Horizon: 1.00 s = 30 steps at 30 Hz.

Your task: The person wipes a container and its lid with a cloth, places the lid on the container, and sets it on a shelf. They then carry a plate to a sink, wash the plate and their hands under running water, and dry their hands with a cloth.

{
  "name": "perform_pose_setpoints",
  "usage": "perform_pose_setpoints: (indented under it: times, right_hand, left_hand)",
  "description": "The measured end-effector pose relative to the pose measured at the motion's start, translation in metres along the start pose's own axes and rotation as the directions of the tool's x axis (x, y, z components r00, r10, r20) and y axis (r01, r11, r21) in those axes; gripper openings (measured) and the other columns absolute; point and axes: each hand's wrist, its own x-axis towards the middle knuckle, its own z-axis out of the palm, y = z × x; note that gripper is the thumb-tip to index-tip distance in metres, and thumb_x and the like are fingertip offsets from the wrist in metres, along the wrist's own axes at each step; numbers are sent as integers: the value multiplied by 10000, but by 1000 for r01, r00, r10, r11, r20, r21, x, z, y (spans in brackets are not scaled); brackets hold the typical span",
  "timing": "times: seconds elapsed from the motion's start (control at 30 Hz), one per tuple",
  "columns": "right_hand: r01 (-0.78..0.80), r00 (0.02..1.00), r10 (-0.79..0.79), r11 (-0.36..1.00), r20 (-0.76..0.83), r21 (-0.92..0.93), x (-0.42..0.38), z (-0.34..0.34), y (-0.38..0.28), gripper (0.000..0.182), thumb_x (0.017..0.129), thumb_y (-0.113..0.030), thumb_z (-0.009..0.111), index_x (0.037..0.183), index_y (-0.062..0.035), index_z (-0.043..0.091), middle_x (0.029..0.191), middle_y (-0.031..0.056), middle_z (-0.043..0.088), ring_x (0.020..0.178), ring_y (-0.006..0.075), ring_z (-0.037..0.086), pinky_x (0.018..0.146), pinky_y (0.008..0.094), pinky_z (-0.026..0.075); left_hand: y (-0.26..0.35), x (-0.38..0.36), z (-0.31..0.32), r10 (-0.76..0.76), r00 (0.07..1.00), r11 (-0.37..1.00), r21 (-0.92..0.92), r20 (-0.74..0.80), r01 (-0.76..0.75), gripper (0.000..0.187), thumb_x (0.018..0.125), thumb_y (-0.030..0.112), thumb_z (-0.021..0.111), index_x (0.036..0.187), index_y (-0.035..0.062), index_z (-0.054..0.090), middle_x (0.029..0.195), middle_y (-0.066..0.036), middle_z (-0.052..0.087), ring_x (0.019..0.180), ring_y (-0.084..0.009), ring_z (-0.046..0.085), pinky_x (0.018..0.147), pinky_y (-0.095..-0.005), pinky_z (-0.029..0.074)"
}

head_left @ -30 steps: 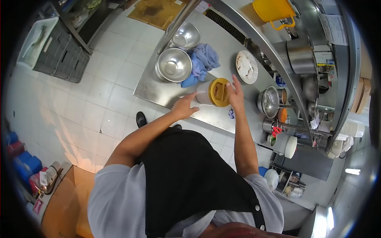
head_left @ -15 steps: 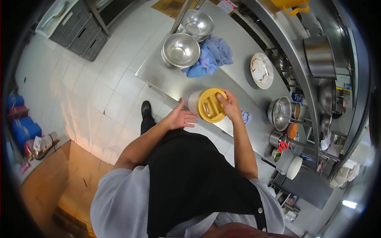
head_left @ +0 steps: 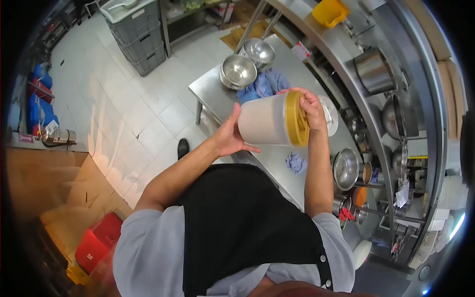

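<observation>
A translucent plastic jar (head_left: 262, 121) with a yellow lid (head_left: 293, 129) lies tilted on its side in the air, in front of my body. Its contents look pale, but I cannot make out what they are. My right hand (head_left: 312, 110) is closed on the lid end, thumb over the lid's top. At the other end, my left hand (head_left: 228, 136) cups the base, thumb above and fingers beneath. Behind the jar is the steel table (head_left: 210, 89), and on it a crumpled blue-purple cloth (head_left: 267, 84) and a smaller one (head_left: 296, 163).
Steel bowls (head_left: 238, 71) stand at the table's far left end. A white plate (head_left: 330, 116) is partly hidden behind my right hand. On the right, a steel shelf (head_left: 341, 69) carries pots and a yellow jug (head_left: 330, 13). Grey crates (head_left: 140, 44) stand on the tiled floor.
The jar has turned from lid facing me to lying sideways, and looks higher and nearer. My left hand, spread beside it before, now supports its base. The camera view has shifted.
</observation>
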Motion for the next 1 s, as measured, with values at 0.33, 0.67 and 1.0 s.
perform_pose_setpoints:
  times: [0.33, 0.67, 1.0]
  right_hand:
    - [252, 936, -335, 440, 103, -862, 66, 78, -114, 291, 905, -83, 703, 1189, -23, 704, 1068, 76, 669, 929, 141, 621, 825, 288, 508]
    - [476, 877, -45, -66, 479, -877, 124, 223, -104, 241, 739, 58, 606, 951, -40, 551, 919, 154, 581, 875, 385, 601, 740, 425, 508]
    - [688, 688, -32, -288, 725, -666, 206, 302, -90, 404, 832, -206, 738, 1222, -112, 683, 980, 57, 660, 870, 267, 619, 715, 384, 537]
  left_hand:
    - [76, -23, 46, 578, 814, 816, 36, -50, -577, 871, 859, 521, 632, 1572, 152, 292, 1489, -126, 447, 1358, -322, 463, 1047, -569, 447]
    - [166, -98, -4, 568, 820, 822, -5, -65, -570, 775, 854, 608, 584, 1464, 142, 473, 1333, -133, 585, 1213, -348, 573, 974, -532, 498]
    - [240, -166, -76, 179, 984, 948, -267, -12, -175, 748, 886, 759, 378, 1367, 218, 567, 1238, -95, 657, 1008, -357, 669, 630, -526, 539]
